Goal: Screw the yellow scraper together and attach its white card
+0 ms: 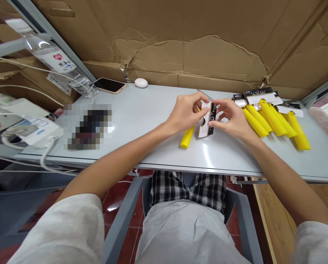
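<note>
My left hand (187, 112) is closed, its thumb and fingers pinching the left side of a small black-and-white packaging card (205, 129). The thumb and fingers of my right hand (231, 117) grip the card's black right side. A round hole shows in its white part. Beneath my left hand a yellow tool handle (187, 138) points down toward the table's front edge. A thin metal piece sticks out above the fingers; whether it belongs to that handle is hidden. To the right lie several yellow-handled tools (273, 121) with similar cards on them.
Cardboard (194, 55) walls off the back of the grey table (153, 154). A phone (110, 85) and a white oval object (141, 83) lie at the rear. On the left are a water bottle (54, 60), a blurred-out dark object (88, 128), and a white power strip (37, 130) with cables.
</note>
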The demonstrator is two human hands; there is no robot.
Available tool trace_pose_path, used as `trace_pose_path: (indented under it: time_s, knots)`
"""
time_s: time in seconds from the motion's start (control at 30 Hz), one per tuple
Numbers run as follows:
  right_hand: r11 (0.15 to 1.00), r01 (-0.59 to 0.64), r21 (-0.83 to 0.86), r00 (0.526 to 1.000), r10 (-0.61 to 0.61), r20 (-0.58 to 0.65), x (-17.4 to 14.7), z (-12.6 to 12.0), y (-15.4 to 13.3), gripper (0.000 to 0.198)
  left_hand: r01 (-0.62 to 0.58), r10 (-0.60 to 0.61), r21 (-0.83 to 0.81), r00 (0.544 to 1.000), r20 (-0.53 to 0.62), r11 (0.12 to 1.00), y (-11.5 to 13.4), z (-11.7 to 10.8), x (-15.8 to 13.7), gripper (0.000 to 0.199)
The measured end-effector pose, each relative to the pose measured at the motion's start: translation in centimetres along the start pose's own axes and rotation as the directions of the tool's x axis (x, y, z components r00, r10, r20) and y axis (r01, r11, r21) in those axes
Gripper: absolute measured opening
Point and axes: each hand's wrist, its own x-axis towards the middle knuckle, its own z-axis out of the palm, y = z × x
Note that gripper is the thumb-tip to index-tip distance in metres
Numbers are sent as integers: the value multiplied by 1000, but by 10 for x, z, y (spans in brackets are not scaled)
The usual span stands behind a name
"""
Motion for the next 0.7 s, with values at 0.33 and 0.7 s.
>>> trace_pose_path:
  time_s: [0.33, 0.7]
  knots:
    - [996, -26, 82, 999, 22, 44, -4, 2, 1, 90, -67, 99, -175, 978, 183, 982, -11, -7, 8, 42]
    - [968, -33, 250, 999, 41, -29, 1, -6, 2, 93, -268, 69, 317, 850, 522, 910, -71, -41, 23, 78]
